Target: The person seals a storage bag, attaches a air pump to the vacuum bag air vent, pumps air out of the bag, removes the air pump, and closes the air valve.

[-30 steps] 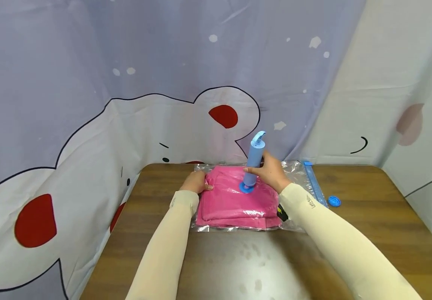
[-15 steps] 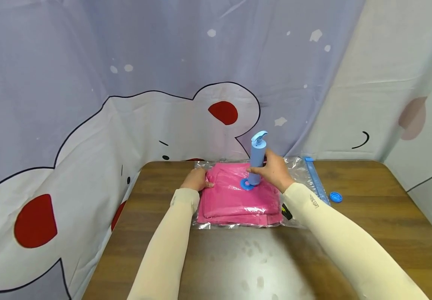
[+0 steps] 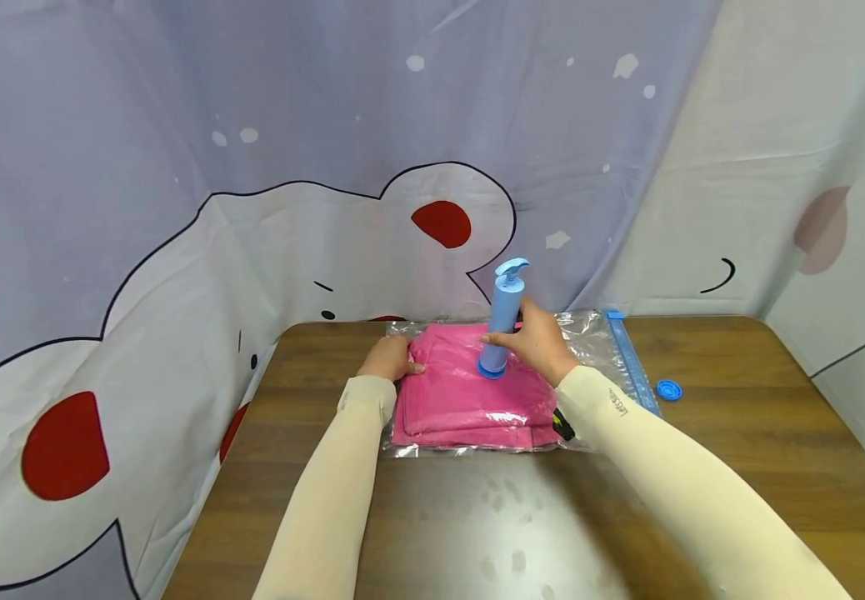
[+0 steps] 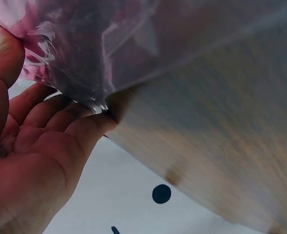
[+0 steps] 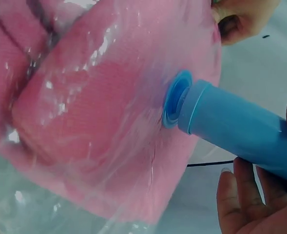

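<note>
A clear vacuum storage bag (image 3: 590, 337) lies on the table with folded pink cloth (image 3: 451, 396) inside. My left hand (image 3: 387, 358) pinches the bag's left edge, its thumb on top and the fingers at the underside in the left wrist view. In my right hand (image 3: 539, 342) is a light blue hand pump (image 3: 505, 304), held round its barrel, nearly upright with a slight lean. The pump's lower end meets the round blue valve (image 5: 175, 100) on the bag; the right wrist view shows it at the valve's opening, but whether it is fully seated I cannot tell.
A round blue valve cap (image 3: 669, 390) lies on the wooden table (image 3: 462, 525), right of the bag. The bag's blue zip strip (image 3: 631, 362) runs along its right side. A small black and yellow patch (image 3: 562, 424) shows near my right sleeve. A printed curtain (image 3: 312, 258) hangs behind.
Half a second ago the pump stood just right of the valve with the valve's ring exposed; now it has moved left onto the valve. My left hand has kept its place on the bag.
</note>
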`<state>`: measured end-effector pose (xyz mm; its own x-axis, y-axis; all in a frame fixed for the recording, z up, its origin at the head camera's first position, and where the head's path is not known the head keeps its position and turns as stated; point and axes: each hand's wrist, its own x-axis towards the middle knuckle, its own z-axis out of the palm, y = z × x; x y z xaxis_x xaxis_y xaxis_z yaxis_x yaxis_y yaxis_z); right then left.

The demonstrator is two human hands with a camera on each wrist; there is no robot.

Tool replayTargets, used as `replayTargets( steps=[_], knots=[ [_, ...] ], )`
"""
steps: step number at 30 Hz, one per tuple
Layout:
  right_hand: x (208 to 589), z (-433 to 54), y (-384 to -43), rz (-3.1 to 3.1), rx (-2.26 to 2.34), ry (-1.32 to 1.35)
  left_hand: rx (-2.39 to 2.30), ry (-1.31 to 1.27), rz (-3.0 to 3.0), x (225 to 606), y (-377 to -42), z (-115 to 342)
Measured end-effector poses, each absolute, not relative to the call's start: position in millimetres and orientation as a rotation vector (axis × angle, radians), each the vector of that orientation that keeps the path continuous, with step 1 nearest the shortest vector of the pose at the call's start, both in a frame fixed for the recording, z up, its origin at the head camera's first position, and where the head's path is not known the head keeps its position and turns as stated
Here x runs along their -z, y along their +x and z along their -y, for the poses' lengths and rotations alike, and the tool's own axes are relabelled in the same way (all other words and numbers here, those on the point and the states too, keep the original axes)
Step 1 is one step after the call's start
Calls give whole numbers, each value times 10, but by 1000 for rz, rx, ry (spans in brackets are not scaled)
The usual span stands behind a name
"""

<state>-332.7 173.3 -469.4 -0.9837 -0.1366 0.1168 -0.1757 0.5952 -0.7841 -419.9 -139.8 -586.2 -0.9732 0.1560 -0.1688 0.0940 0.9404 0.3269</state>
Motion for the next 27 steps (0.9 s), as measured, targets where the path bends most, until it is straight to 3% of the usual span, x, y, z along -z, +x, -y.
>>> replayTargets(
  steps=[15,18,23,27],
  knots=[
    [4678,-1687,-3347,2835,-1115,122,-360,272,-2981,5919,-4479,1273],
    [4668,-1661,-3352,2842,-1093,95,-450,376,-3023,5576,-4211,1051],
    [4681,-1613,-3323,2830,-1097,97,-1026,540,-2705,4977,-3556,558],
    [4697,-1586,-3300,2831,-1088,128,-1180,533,-2643,4942,-3383,312]
  ],
)
